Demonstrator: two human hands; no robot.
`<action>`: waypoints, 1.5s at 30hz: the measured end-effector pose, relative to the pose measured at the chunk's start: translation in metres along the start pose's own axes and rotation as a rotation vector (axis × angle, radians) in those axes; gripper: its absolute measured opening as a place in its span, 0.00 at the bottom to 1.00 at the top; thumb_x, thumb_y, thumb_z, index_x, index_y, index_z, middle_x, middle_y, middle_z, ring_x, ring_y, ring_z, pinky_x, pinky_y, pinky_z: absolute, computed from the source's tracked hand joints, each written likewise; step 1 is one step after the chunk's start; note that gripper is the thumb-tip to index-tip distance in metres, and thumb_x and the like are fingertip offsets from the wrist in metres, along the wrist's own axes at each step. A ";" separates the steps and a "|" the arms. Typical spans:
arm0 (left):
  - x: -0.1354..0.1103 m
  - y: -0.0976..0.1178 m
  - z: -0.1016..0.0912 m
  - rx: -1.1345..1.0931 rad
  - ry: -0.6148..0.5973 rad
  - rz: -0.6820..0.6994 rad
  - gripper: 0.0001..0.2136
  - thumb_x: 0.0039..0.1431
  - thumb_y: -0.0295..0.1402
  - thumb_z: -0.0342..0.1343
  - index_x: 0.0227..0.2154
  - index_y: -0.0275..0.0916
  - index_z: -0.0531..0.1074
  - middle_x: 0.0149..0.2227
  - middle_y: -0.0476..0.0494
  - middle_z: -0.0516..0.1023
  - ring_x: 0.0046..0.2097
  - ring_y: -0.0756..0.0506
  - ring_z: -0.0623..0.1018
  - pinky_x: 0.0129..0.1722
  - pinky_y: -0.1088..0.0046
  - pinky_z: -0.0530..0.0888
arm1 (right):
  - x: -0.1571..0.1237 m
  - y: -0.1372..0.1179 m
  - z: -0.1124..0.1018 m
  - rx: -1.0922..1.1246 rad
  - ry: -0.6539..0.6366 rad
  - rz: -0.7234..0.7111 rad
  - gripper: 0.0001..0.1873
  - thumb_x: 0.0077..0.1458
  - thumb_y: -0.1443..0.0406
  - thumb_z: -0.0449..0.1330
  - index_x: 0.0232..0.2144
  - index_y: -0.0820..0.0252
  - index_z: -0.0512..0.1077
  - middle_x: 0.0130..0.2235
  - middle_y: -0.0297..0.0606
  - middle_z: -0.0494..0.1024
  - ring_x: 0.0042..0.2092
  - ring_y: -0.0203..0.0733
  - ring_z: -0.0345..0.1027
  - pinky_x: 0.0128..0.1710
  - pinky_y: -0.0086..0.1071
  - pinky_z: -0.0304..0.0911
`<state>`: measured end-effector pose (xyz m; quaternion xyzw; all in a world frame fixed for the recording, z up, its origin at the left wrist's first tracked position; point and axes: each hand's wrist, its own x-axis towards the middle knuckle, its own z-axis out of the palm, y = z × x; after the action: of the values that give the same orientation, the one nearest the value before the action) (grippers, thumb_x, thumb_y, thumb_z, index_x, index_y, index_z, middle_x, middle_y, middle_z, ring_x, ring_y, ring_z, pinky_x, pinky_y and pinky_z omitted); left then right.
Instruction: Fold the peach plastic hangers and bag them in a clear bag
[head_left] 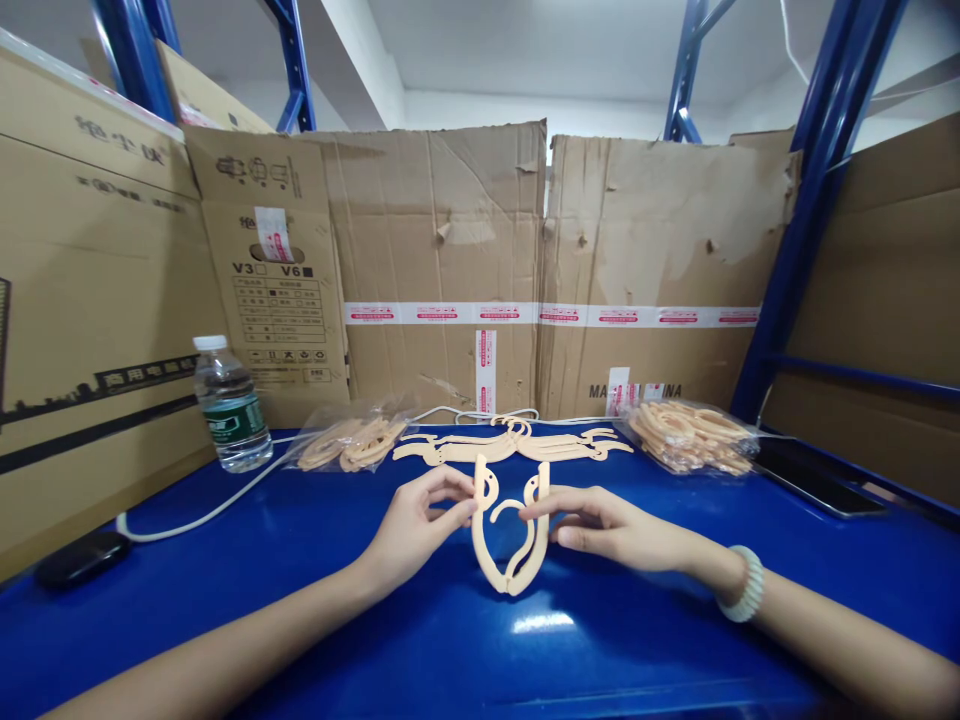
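A cream plastic folding clothes hanger (pixel 489 562) stands over the blue tabletop with both arms folded upward in a V and its hook between them. My left hand (pixel 420 520) is closed on the hanger's left arm, thumb and fingers pinching it near the notched end. On the other side, my right hand (pixel 607 525) has its index finger laid across the right arm and its other fingers curled beside it. Just behind, several unfolded hangers (pixel 465 450) of the same colour lie stacked, their hooks toward the back.
Clear bags of folded hangers lie at the left (pixel 352 445) and right (pixel 690 435). A water bottle (pixel 231 410), white cable (pixel 217 512) and black rounded object (pixel 82 560) are at left; a phone (pixel 821 480) is at right. Cardboard sheets (pixel 442 240) wall the back.
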<state>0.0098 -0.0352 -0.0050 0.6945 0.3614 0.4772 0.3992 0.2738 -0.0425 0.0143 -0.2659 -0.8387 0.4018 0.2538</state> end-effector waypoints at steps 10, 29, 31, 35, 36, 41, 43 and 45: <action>-0.005 0.011 0.002 0.098 -0.177 0.017 0.13 0.53 0.35 0.60 0.42 0.40 0.75 0.51 0.39 0.74 0.49 0.40 0.75 0.38 0.69 0.76 | 0.001 0.003 0.001 0.089 0.011 0.001 0.22 0.58 0.54 0.58 0.53 0.54 0.70 0.50 0.42 0.73 0.48 0.44 0.67 0.48 0.41 0.64; -0.010 0.014 0.001 0.064 -0.472 0.088 0.26 0.54 0.27 0.58 0.57 0.49 0.64 0.65 0.42 0.53 0.57 0.39 0.68 0.49 0.62 0.75 | 0.001 0.003 0.001 0.096 -0.001 -0.069 0.24 0.57 0.60 0.61 0.55 0.53 0.66 0.53 0.43 0.69 0.50 0.44 0.65 0.51 0.44 0.62; -0.010 0.013 0.000 0.061 -0.494 0.075 0.27 0.54 0.26 0.58 0.57 0.49 0.64 0.66 0.41 0.52 0.56 0.39 0.68 0.50 0.60 0.74 | 0.001 0.004 0.001 0.109 -0.001 -0.074 0.24 0.57 0.60 0.61 0.56 0.53 0.66 0.52 0.42 0.70 0.50 0.44 0.65 0.51 0.43 0.62; -0.010 0.010 0.000 0.063 -0.494 0.037 0.27 0.53 0.26 0.59 0.57 0.47 0.64 0.65 0.41 0.53 0.54 0.40 0.70 0.49 0.61 0.74 | 0.002 0.006 0.002 0.140 0.013 -0.067 0.25 0.56 0.58 0.61 0.56 0.54 0.66 0.50 0.42 0.70 0.46 0.42 0.67 0.48 0.40 0.65; -0.010 0.009 0.000 0.062 -0.490 0.032 0.27 0.52 0.26 0.59 0.57 0.46 0.64 0.65 0.40 0.54 0.54 0.41 0.70 0.49 0.61 0.74 | 0.002 0.006 0.002 0.142 0.017 -0.066 0.26 0.57 0.58 0.61 0.56 0.54 0.65 0.51 0.43 0.70 0.46 0.41 0.67 0.47 0.40 0.66; -0.008 0.005 0.000 0.050 -0.420 0.005 0.24 0.52 0.27 0.58 0.54 0.39 0.66 0.62 0.35 0.58 0.48 0.43 0.74 0.49 0.60 0.74 | 0.001 0.008 -0.001 0.126 0.077 -0.053 0.24 0.57 0.57 0.61 0.54 0.55 0.67 0.54 0.44 0.69 0.47 0.42 0.67 0.49 0.41 0.65; -0.008 0.004 0.000 0.042 -0.405 -0.020 0.23 0.53 0.27 0.57 0.53 0.36 0.66 0.60 0.34 0.61 0.46 0.44 0.75 0.50 0.60 0.74 | 0.000 0.008 -0.002 0.130 0.088 -0.047 0.23 0.58 0.57 0.60 0.54 0.55 0.67 0.54 0.43 0.69 0.51 0.44 0.66 0.52 0.44 0.64; -0.008 0.004 0.001 0.035 -0.417 -0.042 0.23 0.53 0.27 0.57 0.53 0.34 0.66 0.56 0.33 0.66 0.45 0.44 0.76 0.50 0.59 0.73 | 0.000 0.007 -0.002 0.144 0.077 -0.059 0.22 0.58 0.58 0.60 0.55 0.54 0.66 0.56 0.42 0.68 0.54 0.46 0.64 0.55 0.46 0.61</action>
<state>0.0092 -0.0442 -0.0042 0.7773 0.2938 0.3083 0.4631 0.2772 -0.0377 0.0095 -0.2373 -0.8049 0.4428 0.3159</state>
